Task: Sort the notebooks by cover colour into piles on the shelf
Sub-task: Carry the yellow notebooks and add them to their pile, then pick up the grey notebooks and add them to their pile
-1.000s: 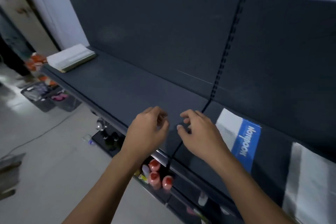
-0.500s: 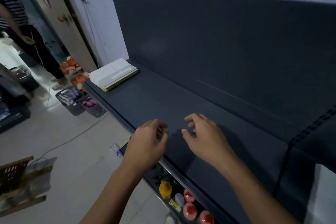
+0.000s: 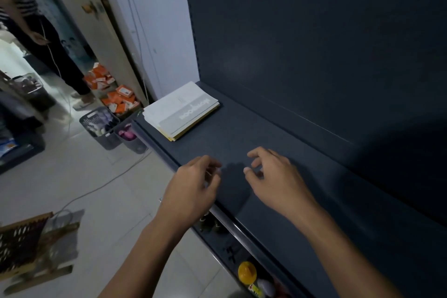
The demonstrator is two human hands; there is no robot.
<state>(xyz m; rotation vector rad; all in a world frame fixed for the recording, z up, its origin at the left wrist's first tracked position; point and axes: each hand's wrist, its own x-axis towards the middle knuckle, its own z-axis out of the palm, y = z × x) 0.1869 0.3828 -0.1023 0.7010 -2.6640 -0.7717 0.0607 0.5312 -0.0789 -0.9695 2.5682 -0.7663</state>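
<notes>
The left hand (image 3: pixel 193 186) and right hand (image 3: pixel 275 176) hover empty with loosely curled fingers over the dark shelf (image 3: pixel 242 135), well apart from one pile of pale-covered notebooks (image 3: pixel 181 110) at its far end, so further sorting probably remains.

The single word "Notebook" is printed in pale letters on a grey band (image 3: pixel 193 112) across the white cover of the top notebook (image 3: pixel 169 106), which lies at the left end of the shelf (image 3: pixel 266 150); from the head camera it is seen upside down. White labels are carried by the orange boxes (image 3: pixel 119 98) on the floor, but their print is too small to be read.
</notes>
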